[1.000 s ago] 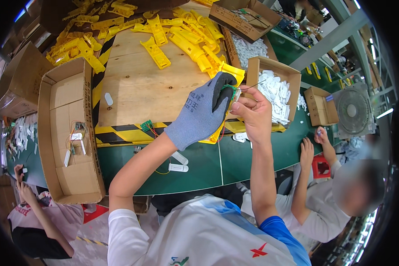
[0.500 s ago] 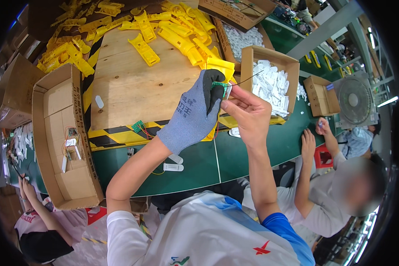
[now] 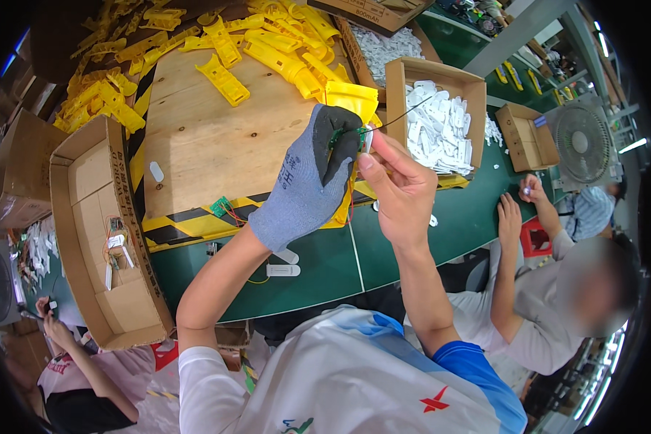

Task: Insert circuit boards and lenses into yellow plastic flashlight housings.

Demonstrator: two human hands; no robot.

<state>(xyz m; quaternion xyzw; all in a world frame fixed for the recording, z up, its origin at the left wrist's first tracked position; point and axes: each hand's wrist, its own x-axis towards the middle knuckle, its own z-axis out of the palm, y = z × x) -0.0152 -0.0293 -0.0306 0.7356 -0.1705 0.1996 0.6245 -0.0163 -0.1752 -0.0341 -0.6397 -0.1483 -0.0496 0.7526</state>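
Green circuit board (image 3: 361,134) sits pinched in left fingers (image 3: 348,119) (coated knit glove (image 3: 286,188)), right fingers (image 3: 396,160) pinching a white piece (image 3: 369,140).

Strip light (image 3: 632,147): burning white near the right rim; I see glare there.
Wooden board (image 3: 195,137): evenly bright, shadows soft.
Green table (image 3: 315,289): its front edge reaches me bowed by the fisheye, picture corners black.
Co-worker's head (image 3: 599,287): blurred out.
Green circuit board (image 3: 362,134): small on my feed, perhaps slightly soft.

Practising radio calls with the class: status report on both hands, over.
Left hand gloved, grip on green board. Right hand bare, at white piece. Black wire juts out rightward.
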